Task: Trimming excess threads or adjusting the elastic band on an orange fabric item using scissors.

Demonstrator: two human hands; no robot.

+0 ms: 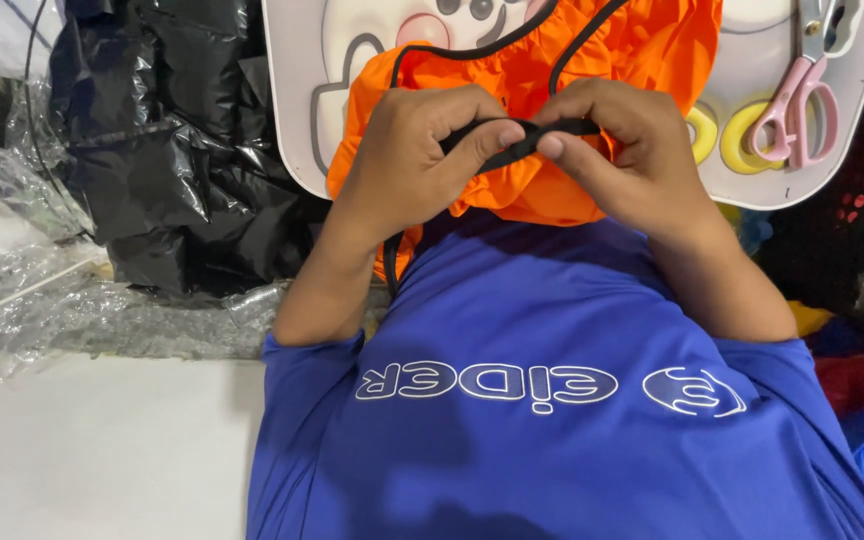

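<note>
Upper centre of frame: left hand (412, 150) and right hand (622, 150) brought together, both pinched on a black strap (522, 137) edging an orange garment (552, 70) (bunched over a white tray (297, 120)). Upper right: pink scissors (797, 100). Upper left: black plastic bag (182, 150).
</note>
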